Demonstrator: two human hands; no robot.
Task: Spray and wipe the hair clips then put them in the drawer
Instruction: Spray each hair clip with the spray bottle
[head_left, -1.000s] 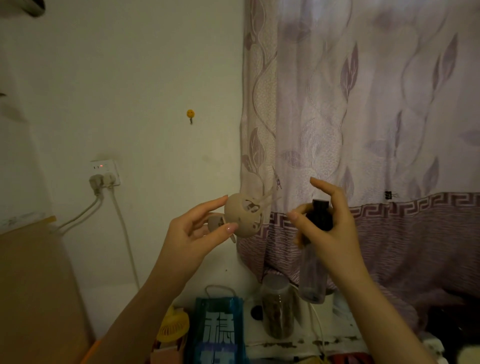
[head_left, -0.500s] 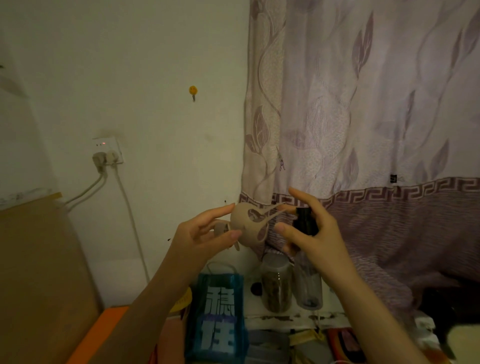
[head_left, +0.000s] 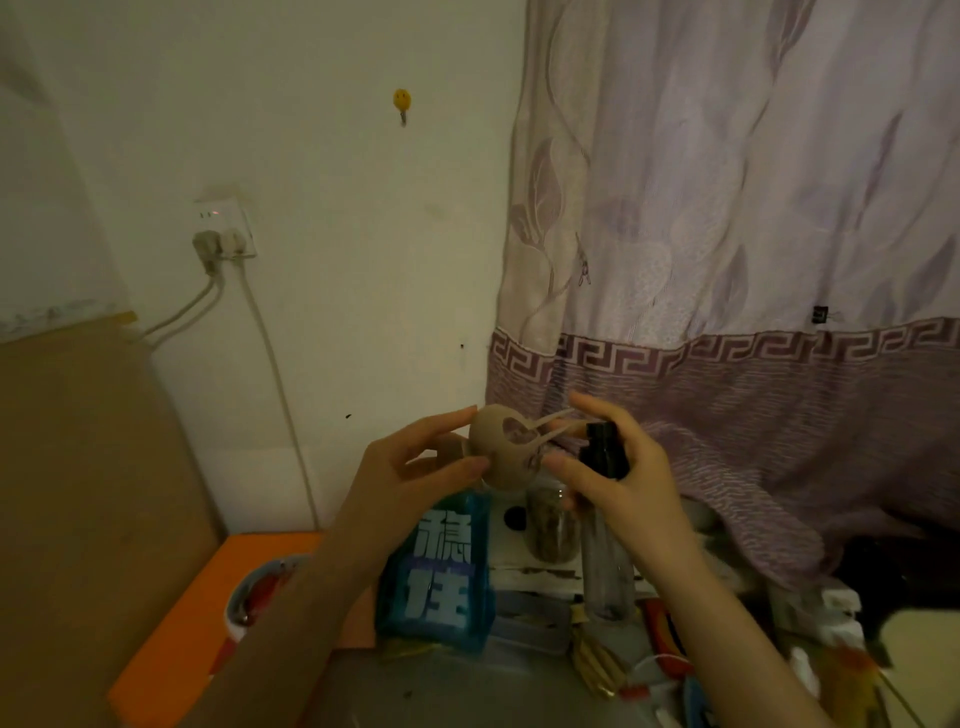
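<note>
Lowered from chest height toward the cluttered table (head_left: 519, 675). Left hand (head_left: 400, 483) pinching tan hair clip (head_left: 506, 449); right hand (head_left: 618, 483) gripping spray bottle (head_left: 605, 545), nozzle beside clip. Likely spraying, wiping not begun.

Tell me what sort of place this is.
Probably a lived-in room at home, maybe a bedroom: a patterned curtain, a wall socket with plugs in it, and a cluttered table with a jar.
</note>
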